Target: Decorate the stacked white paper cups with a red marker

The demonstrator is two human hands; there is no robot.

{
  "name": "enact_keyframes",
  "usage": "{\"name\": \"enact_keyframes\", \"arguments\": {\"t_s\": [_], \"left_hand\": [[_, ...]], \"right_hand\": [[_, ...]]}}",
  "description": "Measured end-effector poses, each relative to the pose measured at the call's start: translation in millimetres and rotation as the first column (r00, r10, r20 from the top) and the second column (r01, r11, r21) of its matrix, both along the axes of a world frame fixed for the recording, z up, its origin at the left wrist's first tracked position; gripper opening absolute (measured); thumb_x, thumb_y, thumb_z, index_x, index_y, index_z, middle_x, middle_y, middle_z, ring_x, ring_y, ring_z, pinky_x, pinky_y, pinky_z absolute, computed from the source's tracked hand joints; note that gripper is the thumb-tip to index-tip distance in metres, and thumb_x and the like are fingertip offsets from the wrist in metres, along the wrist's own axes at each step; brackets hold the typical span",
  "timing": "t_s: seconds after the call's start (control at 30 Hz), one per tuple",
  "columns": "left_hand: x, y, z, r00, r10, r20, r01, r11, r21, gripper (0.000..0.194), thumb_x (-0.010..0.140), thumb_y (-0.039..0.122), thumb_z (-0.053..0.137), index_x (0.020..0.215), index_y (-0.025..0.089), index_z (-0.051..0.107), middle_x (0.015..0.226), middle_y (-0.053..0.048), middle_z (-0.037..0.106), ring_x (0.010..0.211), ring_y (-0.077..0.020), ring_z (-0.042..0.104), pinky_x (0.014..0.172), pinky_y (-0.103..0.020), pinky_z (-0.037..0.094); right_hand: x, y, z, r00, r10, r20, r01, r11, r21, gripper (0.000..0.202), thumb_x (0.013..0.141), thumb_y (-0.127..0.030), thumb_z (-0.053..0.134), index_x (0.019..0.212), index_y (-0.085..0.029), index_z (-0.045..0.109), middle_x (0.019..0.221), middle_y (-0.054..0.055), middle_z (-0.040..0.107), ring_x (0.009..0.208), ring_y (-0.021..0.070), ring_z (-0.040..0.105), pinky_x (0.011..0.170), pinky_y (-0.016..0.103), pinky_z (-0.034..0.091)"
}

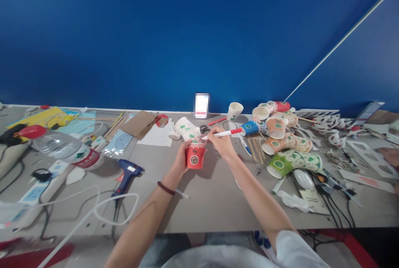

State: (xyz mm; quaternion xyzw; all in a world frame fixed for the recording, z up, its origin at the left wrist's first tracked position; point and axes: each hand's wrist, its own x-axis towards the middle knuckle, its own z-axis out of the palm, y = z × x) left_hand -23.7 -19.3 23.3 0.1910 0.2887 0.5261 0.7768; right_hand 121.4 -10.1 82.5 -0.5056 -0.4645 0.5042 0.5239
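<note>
My left hand (181, 156) is wrapped round a paper cup (195, 156), its lower part coloured red with a round green emblem and red curved patterns drawn near the far end. In my right hand (220, 141) is a marker (229, 132) with a white barrel and a red band, its tip at the patterned part of the cup. Just behind the held cup lie white paper cups with green prints (183, 126). A pair of scissors (204, 129) is partly hidden beyond my right hand.
Decorated paper cups (282, 164) are heaped at right beside wooden sticks (257, 150). One white cup (234, 111) stands near the blue wall. A blue glue gun (127, 176), a large plastic bottle (67, 148) and a power strip (43, 195) with cables lie at left. A phone (201, 106) leans at the back.
</note>
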Motion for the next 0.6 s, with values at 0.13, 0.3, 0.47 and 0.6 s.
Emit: {"name": "enact_keyframes", "arguments": {"t_s": [0.13, 0.3, 0.47, 0.6], "left_hand": [[0.0, 0.7, 2.2, 0.999, 0.033, -0.013, -0.033, 0.999, -0.024, 0.031, 0.079, 0.032, 0.059, 0.099, 0.01, 0.069, 0.088, -0.01, 0.075, 0.077, -0.0237, 0.071, 0.082, -0.038, 0.056], [-0.4, 1.4, 5.4, 0.999, 0.005, -0.035, -0.007, 0.998, -0.056, 0.031, 0.08, 0.034, 0.061, 0.099, 0.01, 0.068, 0.086, -0.009, 0.074, 0.075, -0.0212, 0.07, 0.072, -0.031, 0.054], [0.0, 1.7, 6.2, 1.0, 0.002, -0.01, -0.002, 0.999, -0.051, 0.03, 0.08, 0.032, 0.066, 0.101, 0.011, 0.068, 0.089, -0.007, 0.074, 0.077, -0.0177, 0.068, 0.076, -0.027, 0.051], [-0.7, 1.6, 4.7, 0.997, -0.05, -0.059, 0.047, 0.998, -0.046, 0.036, 0.08, 0.039, 0.063, 0.1, 0.01, 0.069, 0.091, -0.011, 0.074, 0.079, -0.022, 0.069, 0.075, -0.03, 0.051]], "right_hand": [[-1.3, -1.4, 4.6, 0.995, -0.003, -0.099, -0.001, 0.999, -0.037, 0.013, 0.064, -0.022, 0.063, 0.06, -0.023, 0.05, 0.055, -0.006, 0.059, 0.078, 0.0224, 0.073, 0.075, 0.034, 0.056], [-1.6, -2.1, 7.6, 0.992, -0.018, -0.125, 0.013, 0.999, -0.037, 0.013, 0.063, -0.022, 0.063, 0.06, -0.023, 0.051, 0.057, -0.005, 0.063, 0.081, 0.0225, 0.073, 0.078, 0.034, 0.058], [0.3, -0.1, 4.2, 0.993, -0.019, -0.115, 0.019, 1.0, -0.002, 0.012, 0.065, -0.024, 0.064, 0.062, -0.023, 0.052, 0.063, -0.003, 0.065, 0.083, 0.0221, 0.072, 0.077, 0.034, 0.058], [0.2, 0.3, -0.2, 0.999, 0.007, -0.052, -0.005, 1.0, 0.026, 0.011, 0.066, -0.025, 0.064, 0.063, -0.023, 0.054, 0.064, -0.003, 0.062, 0.074, 0.0197, 0.07, 0.069, 0.032, 0.057]]}}
